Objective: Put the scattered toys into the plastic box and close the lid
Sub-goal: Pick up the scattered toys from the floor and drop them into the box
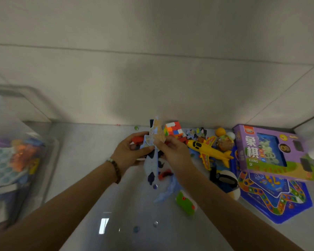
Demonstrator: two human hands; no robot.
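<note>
Tan-and-blue pieces between outstretched hands

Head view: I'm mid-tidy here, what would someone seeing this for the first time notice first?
At the centre, the left hand and right hand meet and grip a ragged bunch of flat printed pieces. Just right of them lie a yellow toy plane and a purple game box partly covering a blue game board. At the far left stands the clear plastic box, already holding toys.
</note>
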